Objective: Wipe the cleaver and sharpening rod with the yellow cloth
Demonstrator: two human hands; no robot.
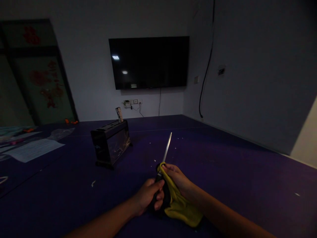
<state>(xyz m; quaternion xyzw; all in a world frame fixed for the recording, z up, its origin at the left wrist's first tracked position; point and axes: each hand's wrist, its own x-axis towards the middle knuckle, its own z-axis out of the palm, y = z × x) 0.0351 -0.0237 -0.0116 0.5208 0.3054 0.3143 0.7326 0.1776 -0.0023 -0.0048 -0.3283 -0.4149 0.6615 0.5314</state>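
Yellow cloth [183, 211] is pinched by the right hand [177, 177] at the base of a slender metal shaft [167, 147], while the left hand [150, 195] clamps its black handle [159, 177].

The person's left hand [150, 195] hides much of the black handle [158, 177] of a slim silvery metal tool [167, 148]; blade or rod, its shaft is too fine to tell. Some fingers of the right hand [178, 178], at the soft yellow cloth [184, 211], are out of sight. The bottom edge cuts off both bare forearms [106, 219], the top edge a black cable [207, 67]. Tiny white scraps [155, 160] are too small to identify.
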